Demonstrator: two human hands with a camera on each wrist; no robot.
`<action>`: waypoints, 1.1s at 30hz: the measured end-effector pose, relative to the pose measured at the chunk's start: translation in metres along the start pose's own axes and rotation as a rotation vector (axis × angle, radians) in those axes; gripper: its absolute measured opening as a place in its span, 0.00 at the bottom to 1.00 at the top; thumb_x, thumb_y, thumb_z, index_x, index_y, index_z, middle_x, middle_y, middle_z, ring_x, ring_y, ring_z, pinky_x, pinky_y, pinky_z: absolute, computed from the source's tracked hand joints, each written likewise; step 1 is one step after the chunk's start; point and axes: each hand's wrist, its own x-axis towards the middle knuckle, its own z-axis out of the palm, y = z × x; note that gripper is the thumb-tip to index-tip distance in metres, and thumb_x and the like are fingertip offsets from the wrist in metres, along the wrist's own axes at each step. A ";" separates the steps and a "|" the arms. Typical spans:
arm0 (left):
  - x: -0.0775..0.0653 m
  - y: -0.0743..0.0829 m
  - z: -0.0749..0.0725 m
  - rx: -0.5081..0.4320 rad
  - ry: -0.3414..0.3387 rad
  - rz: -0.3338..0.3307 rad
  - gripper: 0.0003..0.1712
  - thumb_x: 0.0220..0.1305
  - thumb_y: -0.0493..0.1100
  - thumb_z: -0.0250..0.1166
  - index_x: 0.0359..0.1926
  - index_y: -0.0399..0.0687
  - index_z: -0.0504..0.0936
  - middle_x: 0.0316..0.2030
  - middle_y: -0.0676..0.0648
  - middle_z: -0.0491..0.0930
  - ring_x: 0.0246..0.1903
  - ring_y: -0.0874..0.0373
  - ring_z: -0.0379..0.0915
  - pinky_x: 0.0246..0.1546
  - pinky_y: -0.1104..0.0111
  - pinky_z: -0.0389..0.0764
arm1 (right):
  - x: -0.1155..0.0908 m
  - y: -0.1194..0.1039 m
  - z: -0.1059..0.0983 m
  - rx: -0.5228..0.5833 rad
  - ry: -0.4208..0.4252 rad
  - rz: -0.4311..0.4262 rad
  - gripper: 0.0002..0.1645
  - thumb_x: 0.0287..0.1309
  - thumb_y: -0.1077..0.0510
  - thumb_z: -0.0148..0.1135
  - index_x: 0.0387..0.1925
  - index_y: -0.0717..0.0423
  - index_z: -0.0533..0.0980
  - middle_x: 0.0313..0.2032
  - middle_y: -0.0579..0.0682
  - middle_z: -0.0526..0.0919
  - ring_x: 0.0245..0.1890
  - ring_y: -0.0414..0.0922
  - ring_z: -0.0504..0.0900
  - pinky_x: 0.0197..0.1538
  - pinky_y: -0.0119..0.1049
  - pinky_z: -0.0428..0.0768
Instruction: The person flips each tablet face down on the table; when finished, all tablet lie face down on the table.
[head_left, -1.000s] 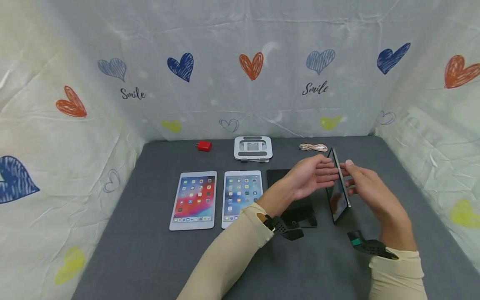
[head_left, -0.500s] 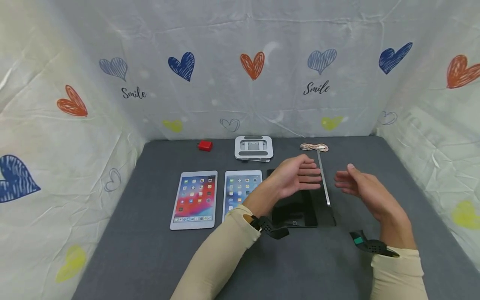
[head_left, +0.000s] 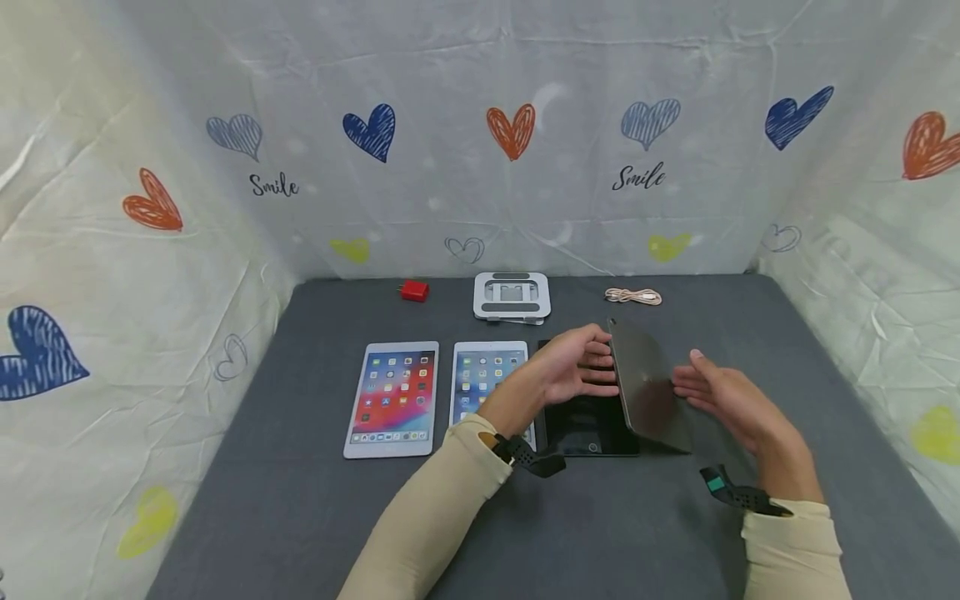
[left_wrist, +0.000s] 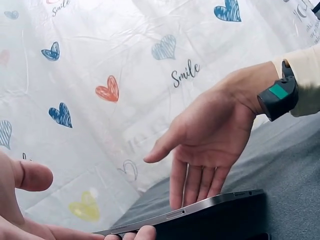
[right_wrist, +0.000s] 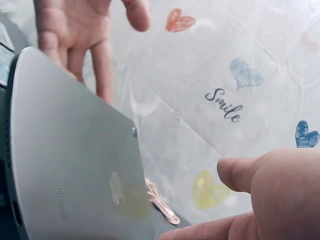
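Note:
A grey tablet [head_left: 648, 387] stands on one long side toward the right of the table, tilted to the left, its back turned to the right. My left hand [head_left: 566, 367] is on its screen side, straight fingers touching near the raised edge. At the back side, my right hand [head_left: 727, 404] is held with straight fingers, the fingertips right by the tablet. The right wrist view shows the smooth back with an apple logo [right_wrist: 116, 188] and a small camera lens [right_wrist: 134, 132]. Partly hidden beneath the left hand, a black tablet [head_left: 588, 429] lies flat.
Two white tablets lie to the left, one with a red-blue screen [head_left: 393, 400], the other with a blue screen [head_left: 487, 379]. Along the back are a red charger [head_left: 414, 290], a silver folding stand [head_left: 512, 297] and a coiled cable [head_left: 633, 297]. Heart-printed curtains [head_left: 450, 192] surround the grey table [head_left: 255, 517].
The grey tablet has swung from leaning right with its screen showing, through upright, to leaning left with its back showing. The left hand has shifted left; the right hand has moved slightly.

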 end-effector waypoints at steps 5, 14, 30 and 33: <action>0.006 -0.007 -0.002 -0.007 0.017 -0.009 0.32 0.77 0.48 0.60 0.72 0.31 0.71 0.64 0.38 0.74 0.57 0.42 0.75 0.72 0.42 0.81 | 0.000 0.004 -0.005 -0.010 0.009 0.009 0.57 0.86 0.29 0.27 0.81 0.79 0.55 0.80 0.77 0.61 0.81 0.71 0.61 0.62 0.23 0.82; 0.016 -0.018 0.005 -0.044 -0.002 -0.013 0.32 0.77 0.47 0.60 0.72 0.30 0.69 0.64 0.38 0.74 0.62 0.39 0.75 0.75 0.40 0.77 | -0.003 0.011 -0.019 -0.049 0.029 0.020 0.56 0.86 0.30 0.24 0.81 0.79 0.55 0.79 0.78 0.62 0.74 0.52 0.76 0.65 0.29 0.83; 0.037 -0.040 0.022 -0.117 0.032 -0.031 0.36 0.76 0.43 0.62 0.76 0.26 0.65 0.69 0.31 0.71 0.73 0.27 0.68 0.75 0.35 0.75 | -0.006 0.018 -0.036 -0.083 0.087 0.111 0.60 0.83 0.25 0.25 0.82 0.77 0.53 0.81 0.76 0.59 0.81 0.69 0.60 0.75 0.49 0.78; 0.041 -0.043 0.023 -0.112 0.040 -0.030 0.37 0.76 0.44 0.62 0.77 0.27 0.65 0.69 0.30 0.70 0.73 0.27 0.68 0.75 0.34 0.74 | -0.006 0.019 -0.036 -0.084 0.098 0.119 0.61 0.83 0.24 0.25 0.83 0.77 0.51 0.82 0.76 0.57 0.82 0.70 0.59 0.79 0.60 0.72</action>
